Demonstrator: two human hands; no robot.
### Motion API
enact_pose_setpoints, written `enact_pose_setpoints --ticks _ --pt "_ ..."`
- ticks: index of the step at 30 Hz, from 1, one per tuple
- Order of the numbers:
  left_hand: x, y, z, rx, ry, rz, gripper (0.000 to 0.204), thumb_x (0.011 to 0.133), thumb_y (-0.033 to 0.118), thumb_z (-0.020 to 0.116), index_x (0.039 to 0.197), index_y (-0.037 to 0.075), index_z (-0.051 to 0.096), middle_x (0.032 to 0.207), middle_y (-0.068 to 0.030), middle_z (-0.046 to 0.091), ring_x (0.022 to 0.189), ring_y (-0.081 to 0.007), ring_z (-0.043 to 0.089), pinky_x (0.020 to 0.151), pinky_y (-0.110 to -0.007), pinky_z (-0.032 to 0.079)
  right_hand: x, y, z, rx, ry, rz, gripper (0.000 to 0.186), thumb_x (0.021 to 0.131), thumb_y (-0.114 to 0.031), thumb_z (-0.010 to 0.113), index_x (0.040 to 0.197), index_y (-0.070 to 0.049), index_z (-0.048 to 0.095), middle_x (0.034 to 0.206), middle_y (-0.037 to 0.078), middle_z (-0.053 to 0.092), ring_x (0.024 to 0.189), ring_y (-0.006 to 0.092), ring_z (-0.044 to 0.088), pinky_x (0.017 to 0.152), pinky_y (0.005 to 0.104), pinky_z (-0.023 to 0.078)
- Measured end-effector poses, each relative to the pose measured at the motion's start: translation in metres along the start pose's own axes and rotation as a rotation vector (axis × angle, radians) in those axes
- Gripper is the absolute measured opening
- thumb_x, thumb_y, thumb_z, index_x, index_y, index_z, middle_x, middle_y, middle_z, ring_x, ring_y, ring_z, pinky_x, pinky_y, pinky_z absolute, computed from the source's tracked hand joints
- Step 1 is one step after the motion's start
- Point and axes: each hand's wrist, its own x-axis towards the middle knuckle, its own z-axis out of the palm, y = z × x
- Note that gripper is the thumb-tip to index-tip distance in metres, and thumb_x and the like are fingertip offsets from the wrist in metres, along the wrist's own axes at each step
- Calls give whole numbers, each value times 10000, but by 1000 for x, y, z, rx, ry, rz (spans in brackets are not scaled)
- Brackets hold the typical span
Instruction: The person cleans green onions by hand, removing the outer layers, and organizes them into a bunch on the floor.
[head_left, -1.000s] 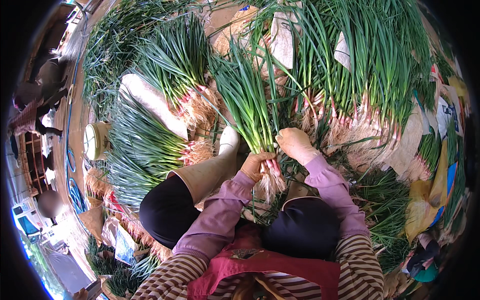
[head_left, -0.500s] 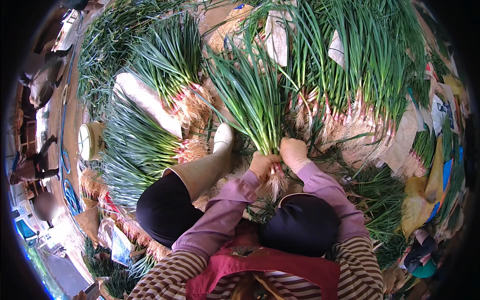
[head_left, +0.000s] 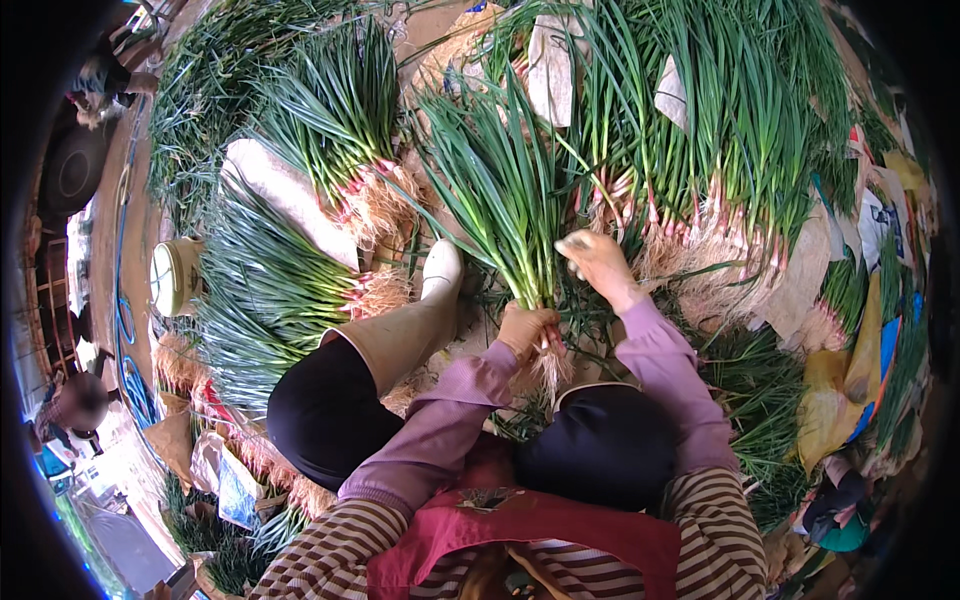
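Note:
My left hand point(head_left: 527, 328) is wrapped round the lower stems of a bunch of green garlic point(head_left: 512, 215), just above its pinkish bulbs and pale roots. The long leaves fan up and away from me. My right hand point(head_left: 597, 262) hovers just right of the bunch, apart from the stems, with its fingers curled in; whether anything small is pinched there is hidden. Both hands wear pale, skin-toned gloves. Beyond my right hand lies a thick row of green garlic point(head_left: 705, 150), its roots toward me.
Two more piles of green garlic point(head_left: 275, 290) lie at the left, beside my white boot point(head_left: 440, 275). A lidded pale bucket point(head_left: 177, 277) stands farther left, near a blue hose point(head_left: 128, 325). Yellow sacking point(head_left: 825, 395) lies at the right. Another person point(head_left: 80, 405) is at the far left.
My right hand has left the stems and moved up and to the right. The left hand keeps its grip on the bunch, almost in place.

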Motion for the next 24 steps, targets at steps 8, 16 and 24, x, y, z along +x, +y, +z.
enact_pose_setpoints --ticks 8,16,24 --pt "-7 0 6 -36 52 39 91 706 -50 630 644 -21 570 484 -101 554 362 -176 546 306 -274 425 17 62 18 352 112 123 209 855 -106 581 658 -39 596 600 40 578 456 130 498 408 260 423" --pt "-2 -3 -5 -59 46 50 107 718 -57 630 645 -21 561 490 -104 562 394 -193 580 309 -258 419 -66 124 5 -1141 -215 47 182 745 -142 579 846 -52 701 786 151 676 704 280 666 571 387 508" --pt "-2 20 -18 -282 -150 -90 66 790 34 606 820 -23 595 598 -117 621 466 -201 602 373 -234 437 -35 58 -44 -553 251 -80 217 868 -257 540 986 -107 642 722 83 643 634 249 620 595 386 495"
